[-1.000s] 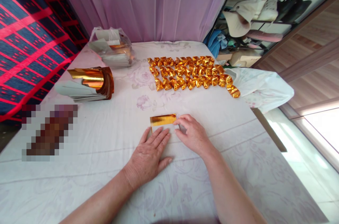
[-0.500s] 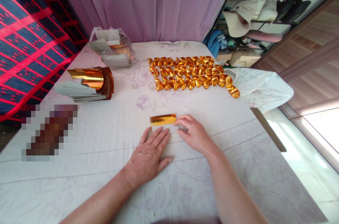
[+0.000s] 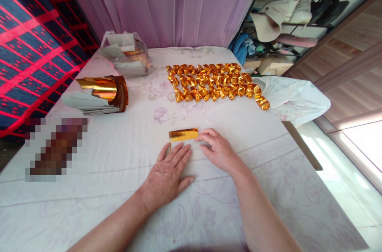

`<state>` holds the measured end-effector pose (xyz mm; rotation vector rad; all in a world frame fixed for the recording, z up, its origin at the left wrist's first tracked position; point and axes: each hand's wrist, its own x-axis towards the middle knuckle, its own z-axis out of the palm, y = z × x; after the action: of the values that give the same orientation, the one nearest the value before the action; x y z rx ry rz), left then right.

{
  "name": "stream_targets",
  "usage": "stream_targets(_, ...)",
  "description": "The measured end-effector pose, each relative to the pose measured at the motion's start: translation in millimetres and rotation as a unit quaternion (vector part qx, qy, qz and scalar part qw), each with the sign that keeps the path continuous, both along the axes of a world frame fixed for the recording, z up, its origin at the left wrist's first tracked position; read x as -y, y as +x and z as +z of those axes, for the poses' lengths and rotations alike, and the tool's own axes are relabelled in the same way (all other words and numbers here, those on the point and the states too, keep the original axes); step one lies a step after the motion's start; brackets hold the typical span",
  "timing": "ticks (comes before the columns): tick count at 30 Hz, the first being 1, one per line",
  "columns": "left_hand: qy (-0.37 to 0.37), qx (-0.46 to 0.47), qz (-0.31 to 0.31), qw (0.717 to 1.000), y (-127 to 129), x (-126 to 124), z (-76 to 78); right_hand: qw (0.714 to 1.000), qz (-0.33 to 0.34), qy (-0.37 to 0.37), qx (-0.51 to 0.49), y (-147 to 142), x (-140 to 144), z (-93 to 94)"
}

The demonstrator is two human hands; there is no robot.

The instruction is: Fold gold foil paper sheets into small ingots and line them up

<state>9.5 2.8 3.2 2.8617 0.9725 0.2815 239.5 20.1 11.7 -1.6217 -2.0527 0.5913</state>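
Observation:
A sheet of gold foil paper lies on the table in front of me, with a shiny gold strip along its far side and a pale part nearer me. My left hand rests flat over the near part, fingers stretched and thumb out to the right, hiding much of the sheet. At the sheet's right end, my right hand has curled fingers and thumb on the edge. Its fingertips touch the end of the gold strip. Farther back, folded gold paper pieces sit in rows.
A bent stack of gold foil sheets stands at the left. Behind it is a clear plastic bag of more paper. A white plastic bag hangs by the right table edge. Shelves with caps and shoes stand beyond. A blurred patch covers something at left.

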Motion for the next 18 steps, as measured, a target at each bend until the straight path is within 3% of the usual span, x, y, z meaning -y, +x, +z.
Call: stream_targets(18,-0.005,0.000,0.001,1.000,0.1,-0.2,-0.7,0.998,0.022,-0.019,-0.061,9.7,-0.9,-3.1)
